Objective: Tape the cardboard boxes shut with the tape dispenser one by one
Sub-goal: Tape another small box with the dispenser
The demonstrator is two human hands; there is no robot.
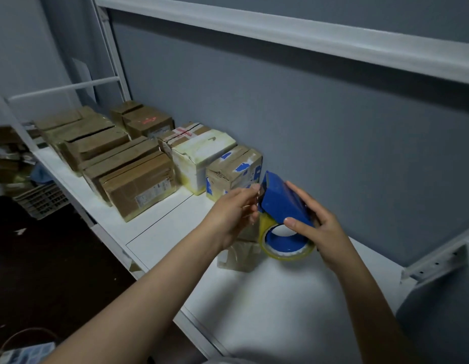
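Note:
My right hand (317, 227) grips a blue tape dispenser (282, 200) with a yellowish tape roll (286, 245) hanging below it. It is held above the white shelf (267, 298). At the dispenser's front edge, my left hand (236, 214) pinches the clear tape end. Under my hands sits a small cardboard box (236, 256), partly hidden. A box with blue tape scraps (233, 172) stands just behind my left hand.
Several more cardboard boxes (138, 185) line the shelf to the left, one whitish box (202, 156) among them. A grey wall runs behind. An upper shelf beam (280, 30) crosses overhead. A metal bracket (438, 258) sits at the right. The dark floor lies lower left.

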